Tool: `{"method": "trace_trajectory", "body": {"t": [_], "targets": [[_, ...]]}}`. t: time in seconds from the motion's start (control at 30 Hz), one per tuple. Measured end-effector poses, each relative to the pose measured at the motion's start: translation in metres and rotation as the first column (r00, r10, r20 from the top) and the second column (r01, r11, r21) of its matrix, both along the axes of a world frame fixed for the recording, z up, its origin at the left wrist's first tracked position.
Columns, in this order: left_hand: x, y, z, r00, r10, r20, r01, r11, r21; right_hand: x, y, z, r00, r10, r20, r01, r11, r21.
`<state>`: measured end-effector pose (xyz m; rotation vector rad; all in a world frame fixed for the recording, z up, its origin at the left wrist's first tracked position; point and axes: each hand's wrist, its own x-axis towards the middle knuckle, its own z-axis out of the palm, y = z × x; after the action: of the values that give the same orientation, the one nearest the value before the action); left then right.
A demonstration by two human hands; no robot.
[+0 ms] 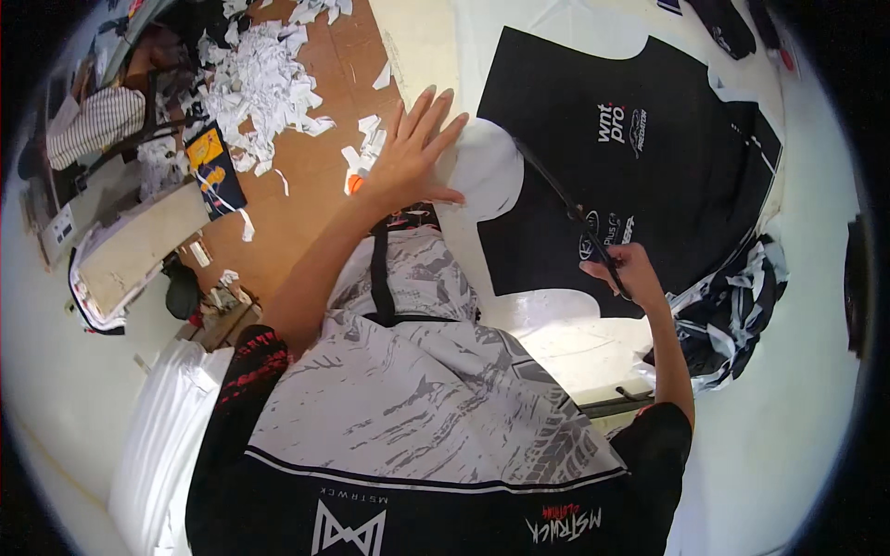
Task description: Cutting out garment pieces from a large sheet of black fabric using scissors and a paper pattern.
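My right hand (630,273) is closed round the handles of long dark scissors (567,199). Their blades slant up and left across a black fabric panel (556,102) with curved cutouts and white and red prints. The blade tips are by the curved notch in the panel's left edge. A rounded white area (489,171) fills that notch; whether it is cloth or tabletop I cannot tell. At the table's left edge my left hand (422,148) is open, fingers spread, beside the white area and holding nothing.
A bundle of black and white cloth (732,315) lies at the table's right. White scraps (255,93) are heaped on the brown floor (324,102) at upper left. Dark items (723,28) lie at the far right. White cloth (162,445) hangs at lower left.
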<state>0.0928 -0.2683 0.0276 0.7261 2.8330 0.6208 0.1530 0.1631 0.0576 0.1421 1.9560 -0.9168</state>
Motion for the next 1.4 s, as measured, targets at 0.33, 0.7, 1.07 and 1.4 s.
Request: {"method": "trace_trajectory", "body": {"t": [0.33,0.7,1.07,1.4], "targets": [[-0.003,-0.012,-0.001,0.998,0.029,0.061,-0.032,0.999,0.044,-0.070,0.001,0.010,0.989,0.131,0.069,-0.128,0.991,-0.034],[0.000,-0.017,-0.005,0.998,0.025,0.063,-0.027,0.999,0.028,-0.116,-0.014,0.019,0.969,0.222,0.105,-0.228,0.972,0.048],[0.000,-0.018,-0.003,0.998,0.004,0.061,-0.006,0.999,0.035,-0.110,-0.017,0.020,0.949,0.305,-0.077,-0.297,0.949,0.106],[-0.031,-0.017,-0.006,0.972,-0.006,-0.234,0.051,0.981,0.188,0.061,-0.060,0.024,0.980,-0.133,-0.146,0.128,0.991,-0.040]]}}
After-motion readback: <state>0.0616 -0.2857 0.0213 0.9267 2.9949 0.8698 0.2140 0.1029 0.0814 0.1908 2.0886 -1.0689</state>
